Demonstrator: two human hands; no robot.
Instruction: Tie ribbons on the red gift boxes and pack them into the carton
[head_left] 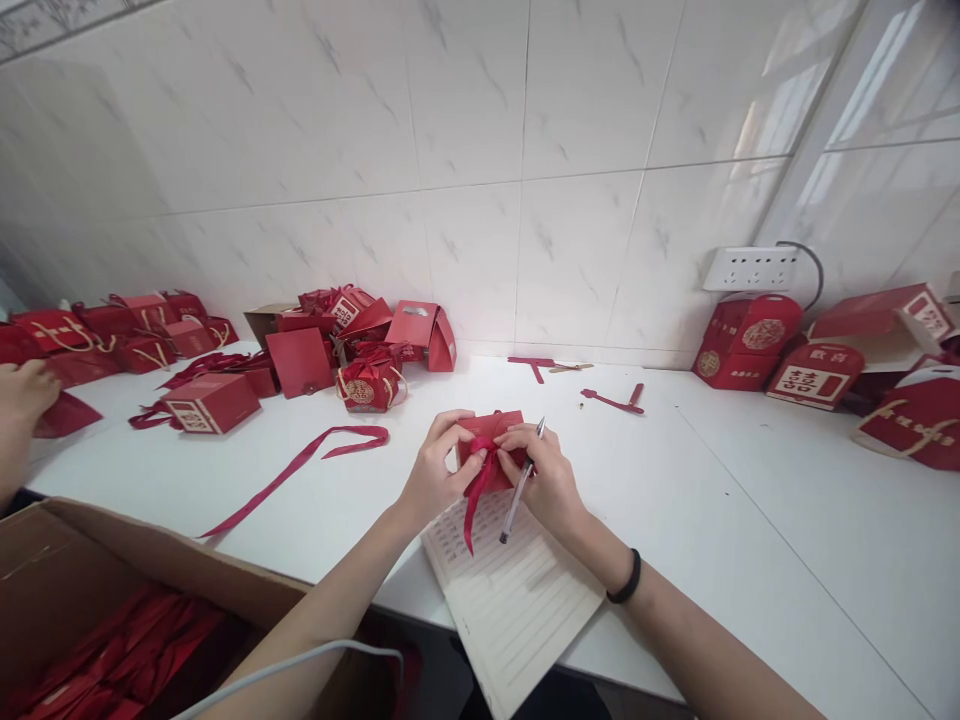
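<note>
A small red gift box (501,428) sits on the white table (675,480), just beyond a lined notebook (510,590). My left hand (439,468) pinches the red ribbon (477,490) at the box's front, fingers closed. On the other side, my right hand (544,472) grips the same ribbon while a silver pen (522,484) stays tucked between its fingers. The ribbon's loose end hangs down over the notebook page.
Several red gift boxes (214,400) are piled at the back left and more (750,340) at the right by a white power strip (750,268). A loose red ribbon (300,465) lies on the table. A cardboard carton (97,600) of red ribbons stands lower left. Another person's hand (22,395) shows at the left edge.
</note>
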